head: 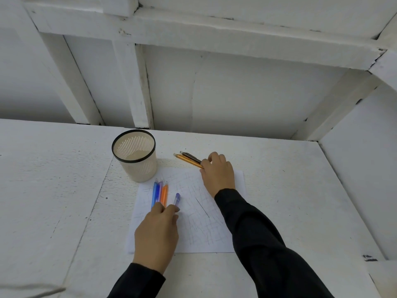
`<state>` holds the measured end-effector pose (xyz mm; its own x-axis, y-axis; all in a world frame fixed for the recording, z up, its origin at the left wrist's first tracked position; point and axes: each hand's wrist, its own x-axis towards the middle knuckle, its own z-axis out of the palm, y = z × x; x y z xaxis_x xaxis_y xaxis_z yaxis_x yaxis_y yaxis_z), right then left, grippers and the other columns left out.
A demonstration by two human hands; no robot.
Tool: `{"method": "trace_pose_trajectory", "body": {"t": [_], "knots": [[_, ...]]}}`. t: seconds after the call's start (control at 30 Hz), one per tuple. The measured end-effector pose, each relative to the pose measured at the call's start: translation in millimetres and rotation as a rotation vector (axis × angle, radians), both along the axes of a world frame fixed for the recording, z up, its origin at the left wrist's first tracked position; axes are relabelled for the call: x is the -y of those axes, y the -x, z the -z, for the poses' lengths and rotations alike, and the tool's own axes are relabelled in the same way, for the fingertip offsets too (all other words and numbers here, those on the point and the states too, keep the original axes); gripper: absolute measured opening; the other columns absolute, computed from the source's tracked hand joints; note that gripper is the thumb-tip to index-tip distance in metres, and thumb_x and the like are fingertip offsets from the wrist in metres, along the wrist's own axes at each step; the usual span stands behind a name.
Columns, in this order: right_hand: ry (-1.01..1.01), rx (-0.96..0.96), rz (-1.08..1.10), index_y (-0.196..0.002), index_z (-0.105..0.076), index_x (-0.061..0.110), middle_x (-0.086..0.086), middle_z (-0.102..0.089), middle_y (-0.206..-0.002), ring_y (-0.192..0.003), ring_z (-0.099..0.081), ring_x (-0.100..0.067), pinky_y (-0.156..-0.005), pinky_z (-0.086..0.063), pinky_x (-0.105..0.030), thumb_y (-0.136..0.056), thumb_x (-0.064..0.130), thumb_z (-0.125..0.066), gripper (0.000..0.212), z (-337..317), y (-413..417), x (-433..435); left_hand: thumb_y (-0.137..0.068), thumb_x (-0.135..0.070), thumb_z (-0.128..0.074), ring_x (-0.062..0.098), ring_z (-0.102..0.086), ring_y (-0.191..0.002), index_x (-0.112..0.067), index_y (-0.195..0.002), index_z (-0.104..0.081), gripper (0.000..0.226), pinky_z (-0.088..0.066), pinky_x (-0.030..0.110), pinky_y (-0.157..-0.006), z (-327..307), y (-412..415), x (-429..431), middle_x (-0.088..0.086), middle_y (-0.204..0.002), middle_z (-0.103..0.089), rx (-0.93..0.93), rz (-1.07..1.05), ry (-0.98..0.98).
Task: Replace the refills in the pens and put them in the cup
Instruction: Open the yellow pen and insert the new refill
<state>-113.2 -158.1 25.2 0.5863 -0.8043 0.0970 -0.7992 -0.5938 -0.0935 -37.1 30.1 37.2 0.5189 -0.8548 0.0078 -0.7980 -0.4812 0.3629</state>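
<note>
Right of the cup [135, 155], right hand [218, 173] pinches orange pens [187, 159] — left hand [158, 231] fingers a purple pen [176, 199] below it.

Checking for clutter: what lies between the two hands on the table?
In the head view, only the scribbled white paper sheet lies between the left hand and right hand; that stretch holds no pens.
</note>
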Motion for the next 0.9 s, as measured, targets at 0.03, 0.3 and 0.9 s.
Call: {"method": "trace_pose_trajectory", "body": {"t": [0.03, 0.3, 0.9], "knots": [[0.011, -0.018, -0.013, -0.126, -0.051, 0.014, -0.007, -0.049, -0.125, -0.112, -0.045, -0.022, -0.091, -0.04, -0.031, -0.099, 0.03, -0.044, 0.032, 2.1, -1.4, 0.1, -0.096, -0.042, -0.043, 0.007, -0.057, -0.096, -0.033, -0.129, -0.052, 0.035, -0.047, 0.016, -0.081, 2.2, -1.4, 0.4, -0.009, -0.118, -0.057, 0.031, 0.012, -0.011], [0.011, 0.019, -0.026, -0.123, -0.047, 0.014, -0.005, -0.055, -0.117, -0.103, -0.048, -0.021, -0.086, -0.037, -0.031, -0.098, 0.019, -0.045, 0.025, 10.8, 3.8, -8.9, -0.072, -0.029, -0.079, 0.016, -0.055, -0.07, -0.014, -0.093, -0.069, 0.028, -0.046, 0.024, -0.054, 22.7, -13.9, 1.8, 0.005, -0.087, -0.065, 0.104, 0.034, -0.021], [-0.95, 0.8, 0.119, -0.099, -0.067, 0.026, 0.009, -0.063, -0.099, -0.077, -0.047, -0.007, -0.075, -0.045, -0.015, -0.093, 0.014, -0.056, 0.017, -29.7, 25.5, -103.0, -0.091, -0.045, -0.042, -0.008, -0.051, -0.115, -0.035, -0.133, -0.046, 0.042, -0.04, 0.009, -0.089, -19.3, -6.0, 12.9, -0.019, -0.126, -0.056, -0.853, -0.116, 0.511]]}}
